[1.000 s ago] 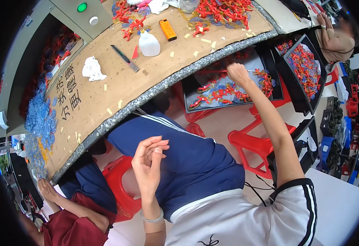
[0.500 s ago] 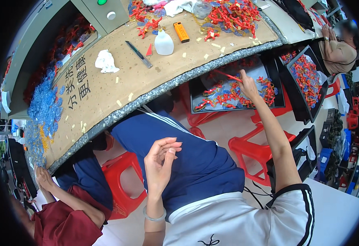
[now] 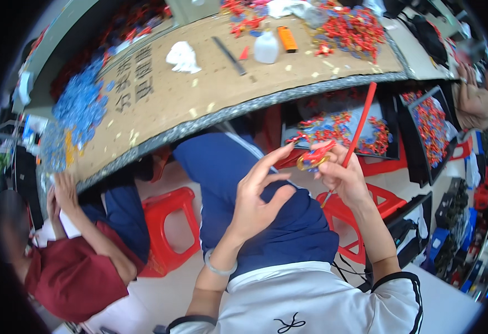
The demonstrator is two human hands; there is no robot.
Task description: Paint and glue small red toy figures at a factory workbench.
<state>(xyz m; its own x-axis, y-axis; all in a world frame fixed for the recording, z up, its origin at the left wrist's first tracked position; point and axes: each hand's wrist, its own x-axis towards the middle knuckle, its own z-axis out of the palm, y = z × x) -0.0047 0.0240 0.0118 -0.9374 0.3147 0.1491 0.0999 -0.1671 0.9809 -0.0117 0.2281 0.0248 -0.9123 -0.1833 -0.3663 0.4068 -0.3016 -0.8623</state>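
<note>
My right hand (image 3: pixel 344 175) is closed on a small red, blue and yellow plastic piece (image 3: pixel 314 158), pinched at the fingertips above my lap. The same hand holds a slim red-handled tool (image 3: pixel 362 123), slanting up and to the right. Its thin tip points down below the hand, too blurred to name. My left hand (image 3: pixel 260 195) is open just to the left of the piece, fingers stretched toward it and holding nothing. Beyond my hands, a black tray (image 3: pixel 394 131) under the table edge holds more of these red and blue pieces.
On the cardboard-covered table (image 3: pixel 199 92) are a white squeeze bottle (image 3: pixel 266 48), an orange lighter (image 3: pixel 287 39), a cutter knife (image 3: pixel 229 55), a crumpled tissue (image 3: pixel 183 57) and piles of pieces. Another black tray (image 3: pixel 447 139) stands right. Red stools (image 3: pixel 169 228) and a co-worker in maroon (image 3: pixel 82 261) are nearby.
My right hand has come back from the tray toward me, now with a plastic piece and the red tool. My left hand has opened and moved up and right toward it. The view has shifted.
</note>
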